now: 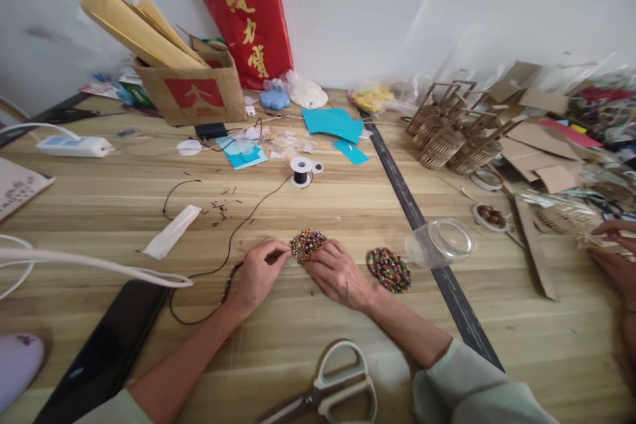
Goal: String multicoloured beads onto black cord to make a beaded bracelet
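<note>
Nearest on the counter (278, 331), white-handled scissors (345, 377); leftward, a dark flat device (104, 351) with a white cable (149, 271) at its far end. Next, left hand (261, 271), thumb and forefinger pinched together beside the colourful bead pile (305, 242), with anything between them too small to tell. Right hand (340, 271) with fingers bent onto the pile's right side; impossible to tell whether pinching. By the left wrist, strung beads (231, 278) on looping black cord (238, 225). Rightward, close by, a coiled bead strand (390, 269), then a clear jar (422, 248) on its side. Farther, the cord's spool (300, 174), blue paper (332, 124), wooden baskets (447, 136), a cardboard box (183, 96) and a red bag (258, 20) against the wall.
</note>
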A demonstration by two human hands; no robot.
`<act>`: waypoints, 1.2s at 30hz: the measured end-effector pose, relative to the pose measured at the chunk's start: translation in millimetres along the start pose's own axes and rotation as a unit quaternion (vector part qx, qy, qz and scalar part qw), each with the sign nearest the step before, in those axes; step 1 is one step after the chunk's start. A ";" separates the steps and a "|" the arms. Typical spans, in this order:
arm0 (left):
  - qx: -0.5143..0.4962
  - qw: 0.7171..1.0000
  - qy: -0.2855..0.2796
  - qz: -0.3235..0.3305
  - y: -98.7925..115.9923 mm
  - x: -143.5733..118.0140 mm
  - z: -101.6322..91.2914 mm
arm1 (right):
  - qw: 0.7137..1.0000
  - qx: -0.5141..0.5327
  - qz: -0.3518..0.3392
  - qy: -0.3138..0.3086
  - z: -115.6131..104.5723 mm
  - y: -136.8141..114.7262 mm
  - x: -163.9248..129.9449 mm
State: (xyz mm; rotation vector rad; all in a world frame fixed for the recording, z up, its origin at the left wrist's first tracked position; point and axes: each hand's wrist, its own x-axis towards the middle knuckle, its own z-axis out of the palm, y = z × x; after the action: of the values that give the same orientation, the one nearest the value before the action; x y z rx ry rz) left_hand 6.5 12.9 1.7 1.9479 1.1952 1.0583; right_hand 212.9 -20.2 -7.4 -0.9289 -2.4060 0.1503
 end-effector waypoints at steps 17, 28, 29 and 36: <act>-0.014 1.000 -0.013 -0.013 0.3 1.2 3.3 | 0.966 0.020 -0.034 -0.254 -42.4 -33.9 -52.8; -0.013 1.000 -0.013 -0.013 -1.5 0.8 3.9 | 0.979 0.112 0.078 -0.149 -66.6 -15.0 -56.5; -0.015 1.000 -0.013 -0.014 -1.4 0.9 4.0 | 0.977 0.118 0.092 -0.150 -71.3 -13.6 -58.8; -0.024 0.999 -0.013 -0.024 1.2 1.4 3.5 | 0.962 0.119 0.081 -0.232 -78.6 -26.9 -62.7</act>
State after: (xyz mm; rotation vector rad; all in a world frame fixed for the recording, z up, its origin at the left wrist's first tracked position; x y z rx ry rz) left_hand 10.5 13.4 1.4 1.8809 1.1852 1.0247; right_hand 277.1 -88.4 38.0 -1.0665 -2.6417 0.7789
